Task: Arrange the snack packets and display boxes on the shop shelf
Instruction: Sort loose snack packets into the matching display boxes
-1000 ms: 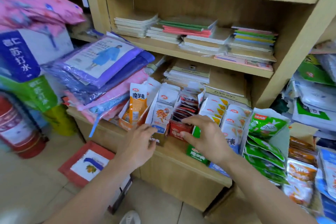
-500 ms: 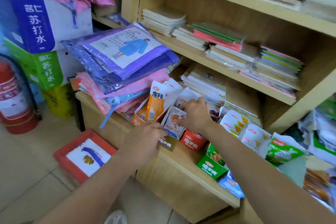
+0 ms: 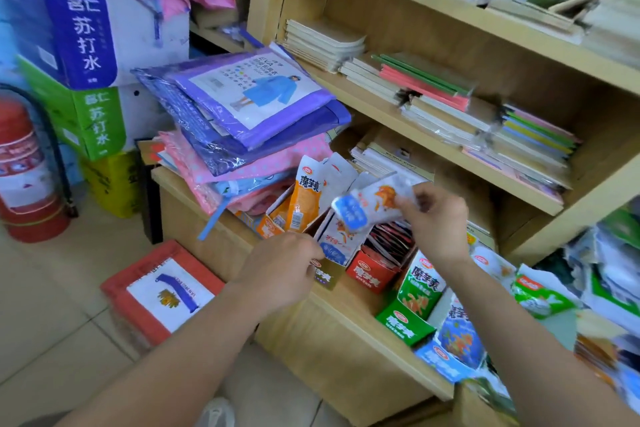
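Note:
My right hand (image 3: 437, 222) pinches a white and blue snack packet (image 3: 367, 204) and holds it tilted just above an open display box (image 3: 327, 270) of the same packets. My left hand (image 3: 281, 270) grips the front of that box at the edge of the wooden shelf (image 3: 349, 308). To the left stands an orange display box (image 3: 273, 224) with an upright orange packet (image 3: 304, 199). A red display box (image 3: 372, 272) of red packets sits to the right, then a green box (image 3: 405, 324) and a blue box (image 3: 445, 362).
A pile of bagged raincoats (image 3: 249, 114) lies on the shelf's left end. Stacks of notebooks (image 3: 429, 104) fill the upper shelves. On the floor are a red-edged box (image 3: 162, 291), a red fire extinguisher (image 3: 24, 170) and stacked drink cartons (image 3: 86, 55). More snack bags (image 3: 540, 295) crowd the right.
My right hand moved from the red box to the white and blue packets and lifted one out above its box. My left hand stayed on the box front. The view shifted left.

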The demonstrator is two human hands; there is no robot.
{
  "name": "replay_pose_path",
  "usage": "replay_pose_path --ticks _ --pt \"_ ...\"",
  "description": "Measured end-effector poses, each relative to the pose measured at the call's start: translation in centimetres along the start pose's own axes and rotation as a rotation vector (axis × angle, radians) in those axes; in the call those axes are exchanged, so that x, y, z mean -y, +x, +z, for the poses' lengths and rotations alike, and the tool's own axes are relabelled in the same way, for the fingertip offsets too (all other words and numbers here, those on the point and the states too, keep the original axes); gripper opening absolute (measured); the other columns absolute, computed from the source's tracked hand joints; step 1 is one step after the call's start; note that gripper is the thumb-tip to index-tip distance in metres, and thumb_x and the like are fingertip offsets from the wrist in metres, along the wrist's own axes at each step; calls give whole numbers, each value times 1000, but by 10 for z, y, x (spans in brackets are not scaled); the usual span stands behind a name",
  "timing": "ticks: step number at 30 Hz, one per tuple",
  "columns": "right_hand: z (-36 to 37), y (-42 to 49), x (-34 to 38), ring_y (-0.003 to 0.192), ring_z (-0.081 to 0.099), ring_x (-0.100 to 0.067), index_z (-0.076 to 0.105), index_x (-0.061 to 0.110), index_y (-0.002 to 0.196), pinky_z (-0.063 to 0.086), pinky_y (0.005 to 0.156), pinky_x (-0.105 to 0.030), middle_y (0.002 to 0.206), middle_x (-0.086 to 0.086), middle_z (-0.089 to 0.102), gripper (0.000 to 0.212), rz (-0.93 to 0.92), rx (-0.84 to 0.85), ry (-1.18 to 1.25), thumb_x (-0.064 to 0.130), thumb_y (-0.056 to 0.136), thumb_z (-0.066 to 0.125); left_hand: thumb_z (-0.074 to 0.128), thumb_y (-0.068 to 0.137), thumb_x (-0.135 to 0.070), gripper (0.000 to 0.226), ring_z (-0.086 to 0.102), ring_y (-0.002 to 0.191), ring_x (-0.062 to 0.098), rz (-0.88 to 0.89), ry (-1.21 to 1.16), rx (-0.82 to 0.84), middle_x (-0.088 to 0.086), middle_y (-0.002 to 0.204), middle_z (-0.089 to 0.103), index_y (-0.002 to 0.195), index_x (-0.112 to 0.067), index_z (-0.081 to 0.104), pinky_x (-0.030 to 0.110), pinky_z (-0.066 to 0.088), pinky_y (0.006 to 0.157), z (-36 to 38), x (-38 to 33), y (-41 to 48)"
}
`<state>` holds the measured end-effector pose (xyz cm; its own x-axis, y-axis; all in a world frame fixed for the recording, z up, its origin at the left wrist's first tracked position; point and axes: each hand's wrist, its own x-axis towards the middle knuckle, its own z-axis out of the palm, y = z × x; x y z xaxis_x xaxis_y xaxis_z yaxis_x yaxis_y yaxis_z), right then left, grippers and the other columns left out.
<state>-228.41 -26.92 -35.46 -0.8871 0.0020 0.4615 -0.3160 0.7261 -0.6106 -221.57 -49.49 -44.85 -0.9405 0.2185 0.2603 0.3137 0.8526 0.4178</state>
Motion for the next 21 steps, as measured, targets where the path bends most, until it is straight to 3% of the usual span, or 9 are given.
replay_pose_path --ticks 5,9,12,15,18,21 --pt "-35 -19 -13 46 55 -6 67 21 74 50 49 -24 69 -6 68 18 171 -239 292 19 91 73 58 95 -20 29 65 105 14 -59 -62 -76 -12 116 71 117 -32 73 31 54 81 -6 -6 5" --pt "-46 -45 -38 49 60 -9 69 12 74 52 63 -43 71 -12 66 21 313 -293 409 23 92 71 61 93 -19 26 62 91 14 -48 -35 -125 -7 103 72 113 -31 73 27 46 62 -10 -17 14" --pt "-49 -66 -55 57 64 -14 70 14 76 54 61 -37 77 -12 68 17 404 -325 516 22 92 71 64 92 -21 30 59 109 18 -15 -18 -169 -6 112 71 119 -29 72 32 51 77 -10 -26 25" --pt "-51 -81 -69 54 62 -8 67 13 74 50 61 -38 73 -7 66 19 481 -322 606 18 92 70 64 92 -25 38 54 118 15 15 -14 -133 -11 123 68 129 -31 66 32 48 89 -2 -31 38" --pt "-56 -82 -78 54 62 -8 67 10 78 51 61 -35 69 1 67 17 506 -268 639 18 93 69 62 95 -24 44 52 127 15 43 -2 -75 -9 136 62 138 -29 59 30 43 101 7 -36 53" --pt "-60 -81 -89 60 63 -17 65 8 73 55 62 -38 68 -3 65 23 491 -221 642 20 92 71 56 98 -25 50 40 137 17 79 155 -54 -9 149 49 147 -29 48 36 31 114 15 -42 69"
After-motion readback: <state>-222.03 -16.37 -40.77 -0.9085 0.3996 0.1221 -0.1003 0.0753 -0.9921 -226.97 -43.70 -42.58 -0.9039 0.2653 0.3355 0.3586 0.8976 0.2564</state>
